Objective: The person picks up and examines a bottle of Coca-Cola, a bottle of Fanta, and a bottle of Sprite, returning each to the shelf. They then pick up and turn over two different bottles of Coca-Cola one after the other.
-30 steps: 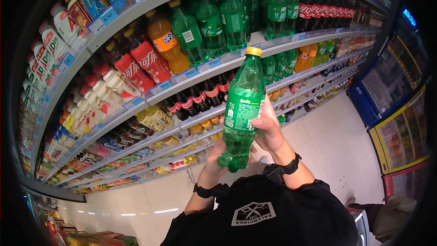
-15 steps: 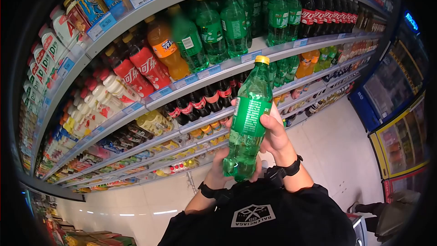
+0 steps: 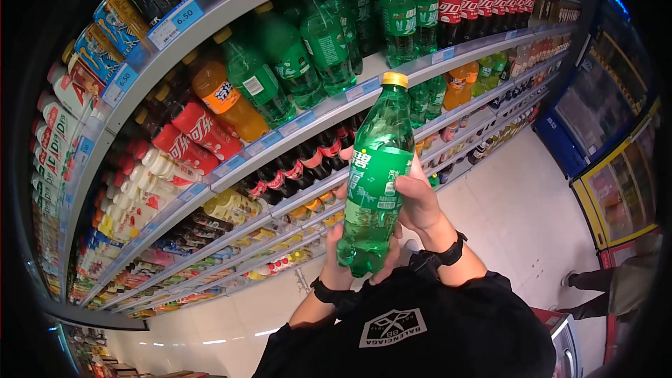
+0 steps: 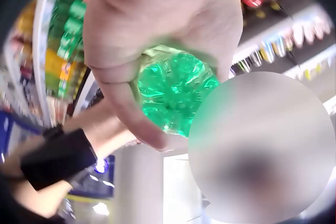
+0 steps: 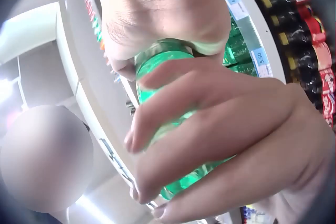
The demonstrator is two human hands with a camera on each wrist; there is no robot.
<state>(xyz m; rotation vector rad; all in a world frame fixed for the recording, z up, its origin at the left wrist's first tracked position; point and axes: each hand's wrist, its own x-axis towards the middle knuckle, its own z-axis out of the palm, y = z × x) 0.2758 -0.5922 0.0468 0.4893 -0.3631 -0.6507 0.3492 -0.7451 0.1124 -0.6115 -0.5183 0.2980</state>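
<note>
A green Sprite bottle (image 3: 381,175) with a yellow cap stands tilted in front of my chest, its green label facing up at the head camera. My right hand (image 3: 422,203) grips it from the right side at the label, thumb lying over the front. Lower down, my left hand (image 3: 336,266) holds the bottle near its base. In the left wrist view, fingers and thumb curl round the lobed bottle bottom (image 4: 176,92). The right wrist view shows left-hand fingers (image 5: 210,129) wrapped across the bottle, below my right hand (image 5: 163,14).
Long store shelves (image 3: 329,112) curve across the view, packed with green soda bottles (image 3: 325,49), cola bottles (image 3: 476,7), orange soda (image 3: 224,98) and energy drink cans (image 3: 119,21). Drink fridges (image 3: 584,112) stand at the right. Another person's legs (image 3: 588,294) are at lower right.
The bottle has been turned about its long axis: small print faced the camera earlier, large logo characters show now. Both hands keep hold of it. The shelves have shifted left in view.
</note>
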